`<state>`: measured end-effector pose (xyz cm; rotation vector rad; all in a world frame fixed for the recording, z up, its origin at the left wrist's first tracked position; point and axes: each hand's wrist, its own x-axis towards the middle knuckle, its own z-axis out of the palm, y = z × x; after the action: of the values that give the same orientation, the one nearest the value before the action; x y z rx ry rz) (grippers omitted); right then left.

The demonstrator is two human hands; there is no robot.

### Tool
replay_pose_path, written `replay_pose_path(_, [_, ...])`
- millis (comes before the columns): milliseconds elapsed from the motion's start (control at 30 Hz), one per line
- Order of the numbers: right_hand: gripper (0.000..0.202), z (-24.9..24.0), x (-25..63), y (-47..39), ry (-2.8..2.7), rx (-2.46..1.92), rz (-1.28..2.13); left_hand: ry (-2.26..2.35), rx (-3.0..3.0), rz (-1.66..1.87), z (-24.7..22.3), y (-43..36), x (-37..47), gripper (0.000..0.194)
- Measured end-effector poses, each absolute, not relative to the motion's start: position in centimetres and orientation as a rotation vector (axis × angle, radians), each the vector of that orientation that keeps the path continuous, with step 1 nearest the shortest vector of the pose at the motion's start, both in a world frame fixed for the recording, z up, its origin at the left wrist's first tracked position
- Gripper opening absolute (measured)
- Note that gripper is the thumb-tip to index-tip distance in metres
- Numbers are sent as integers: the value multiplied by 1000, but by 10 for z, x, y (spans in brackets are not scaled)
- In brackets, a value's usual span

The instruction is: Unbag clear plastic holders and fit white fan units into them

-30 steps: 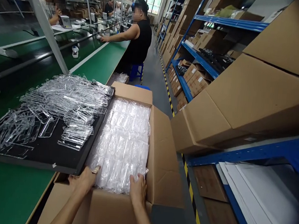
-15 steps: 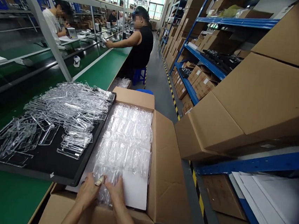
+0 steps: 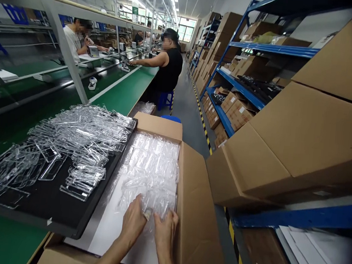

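Observation:
In the open cardboard box (image 3: 188, 199), rows of clear plastic bags (image 3: 153, 152) with flat pieces inside lie on a white sheet (image 3: 108, 221). My left hand (image 3: 135, 218), a pale wrap on one finger, is closed on the near end of a bunch of clear plastic bags (image 3: 157, 198). Beside it, my right hand (image 3: 165, 229) grips the same bunch from the right, close to the box wall. Fingers hide part of the bags. Left of the box, a black tray (image 3: 71, 217) bears a heap of clear plastic frames (image 3: 82, 133).
The tray rests on a green workbench (image 3: 7, 236) with a slanting metal post (image 3: 60, 38). Large cartons (image 3: 288, 130) and blue shelving (image 3: 277, 49) stand on the right. A person in a black top (image 3: 171, 65) sits farther along the bench.
Both my hands have moved right and farther into the box with the bags. More of the white sheet shows at the near left. The view has tilted up slightly.

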<state>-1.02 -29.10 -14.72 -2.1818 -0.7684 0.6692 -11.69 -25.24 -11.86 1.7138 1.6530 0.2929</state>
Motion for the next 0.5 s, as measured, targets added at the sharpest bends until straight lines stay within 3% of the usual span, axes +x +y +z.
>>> replay_pose_path(133, [67,-162,-1,-284,-773,-2293,584,1766,1896,310,-128,-241,-130,47])
replay_pose_path(267, [69,-165,-6,-285,-837,-2352,544,2059,1944,300,-134,-224,-154,36])
replay_pose_path(500, [60,-188,-5,-290,-1032,-2447,466,2197,1476,251,-149,-187,-169,75])
